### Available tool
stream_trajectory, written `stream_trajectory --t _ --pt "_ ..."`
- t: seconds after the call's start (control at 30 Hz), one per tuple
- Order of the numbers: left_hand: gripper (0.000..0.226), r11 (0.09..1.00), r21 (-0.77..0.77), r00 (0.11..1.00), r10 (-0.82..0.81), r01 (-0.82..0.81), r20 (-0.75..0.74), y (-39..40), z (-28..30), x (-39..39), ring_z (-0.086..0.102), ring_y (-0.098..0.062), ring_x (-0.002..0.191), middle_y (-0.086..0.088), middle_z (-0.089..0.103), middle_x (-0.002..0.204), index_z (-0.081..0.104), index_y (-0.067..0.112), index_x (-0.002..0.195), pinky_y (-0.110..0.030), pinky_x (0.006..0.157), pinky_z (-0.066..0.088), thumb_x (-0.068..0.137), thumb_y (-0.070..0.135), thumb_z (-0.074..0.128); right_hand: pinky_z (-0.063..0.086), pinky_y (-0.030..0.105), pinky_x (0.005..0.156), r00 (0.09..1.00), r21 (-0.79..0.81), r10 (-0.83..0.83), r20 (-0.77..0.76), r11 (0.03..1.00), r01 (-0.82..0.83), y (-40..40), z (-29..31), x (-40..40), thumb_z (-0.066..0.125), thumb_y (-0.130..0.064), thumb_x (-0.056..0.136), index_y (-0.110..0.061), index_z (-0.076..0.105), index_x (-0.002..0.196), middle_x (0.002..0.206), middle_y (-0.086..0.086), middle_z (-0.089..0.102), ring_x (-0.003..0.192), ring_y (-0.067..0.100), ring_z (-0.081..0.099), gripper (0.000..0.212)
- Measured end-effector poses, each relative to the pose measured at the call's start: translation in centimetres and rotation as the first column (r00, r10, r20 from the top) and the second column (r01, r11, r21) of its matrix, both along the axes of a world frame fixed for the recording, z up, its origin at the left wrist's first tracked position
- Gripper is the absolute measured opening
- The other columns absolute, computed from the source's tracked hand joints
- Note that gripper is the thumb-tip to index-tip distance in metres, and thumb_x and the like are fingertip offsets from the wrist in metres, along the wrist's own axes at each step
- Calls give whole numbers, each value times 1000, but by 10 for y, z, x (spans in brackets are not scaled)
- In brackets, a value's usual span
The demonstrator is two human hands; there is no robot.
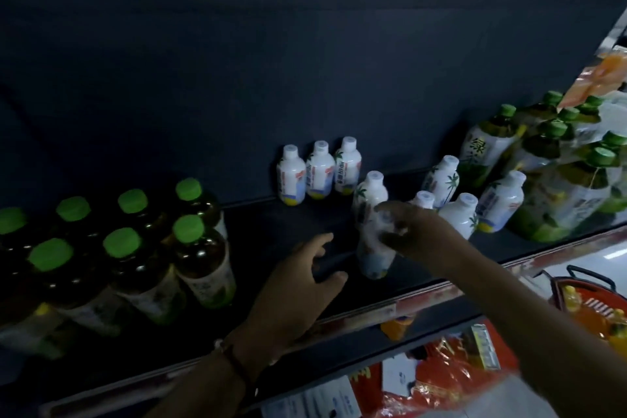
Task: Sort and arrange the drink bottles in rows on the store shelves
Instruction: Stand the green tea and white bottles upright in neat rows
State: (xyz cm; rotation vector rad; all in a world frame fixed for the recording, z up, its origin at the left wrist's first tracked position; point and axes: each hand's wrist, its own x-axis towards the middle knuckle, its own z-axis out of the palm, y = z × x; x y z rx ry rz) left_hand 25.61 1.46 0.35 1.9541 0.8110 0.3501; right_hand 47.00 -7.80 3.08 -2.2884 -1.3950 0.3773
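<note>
The small white plastic bottle under the right hand has a pale blue label with a yellow patch at the bottom. Same look on the three white bottles in a row past the left hand, plus a bit of red. White bottles with green palm-tree prints sit beyond the right hand. Left of the left hand, dark amber tea bottles with bright green caps. Below the right forearm there's a red basket with black handles and a bright yellow bottle in it.

Both forearms are bare, without sleeves. The left wrist carries a dark cord bracelet fitted with a small pale bead.
</note>
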Motion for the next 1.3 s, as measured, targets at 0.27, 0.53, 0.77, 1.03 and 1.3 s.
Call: stream_trajectory --t 0.27,0.53,0.77,1.03,1.3 --pt "86 1000 5 997 12 -12 76 -9 -81 71 50 -2 130 22 51 140 40 43 142 -31 107 44 68 52 83 45 32 62 974 44 226 5 973 -226 14 -2 23 77 -46 72 -24 56 84 74 -6 60 69 11 57 33" --pt "65 980 23 971 191 -196 144 -17 -61 56 59 -4 118 12 61 128 50 39 132 -38 97 51 74 29 79 41 30 58 952 2 305 -34 952 -305 42 -5 -2 70 -62 73 -25 50 85 77 -8 57 71 10 56 44" --pt "77 978 68 980 192 -195 44 -11 -63 16 59 7 104 24 62 122 40 46 141 -3 76 43 78 35 81 47 32 69 892 -63 440 -106 892 -448 51 -10 -18 63 -72 73 -28 55 87 91 -7 57 79 9 57 46" --pt "87 942 178 958 270 -283 92 1 -67 -22 52 0 125 18 51 143 30 40 151 -27 100 48 79 39 79 52 41 85 886 -37 397 -238 908 -417 55 -7 -55 61 -61 83 -23 62 109 103 -1 63 92 11 61 46" --pt "86 944 210 965 235 -255 115 23 -78 -44 46 -2 133 18 47 146 28 39 151 -29 108 42 80 44 77 46 29 80 999 227 49 11 973 -50 65 15 -8 68 -36 84 -18 68 105 104 6 62 95 21 60 28"
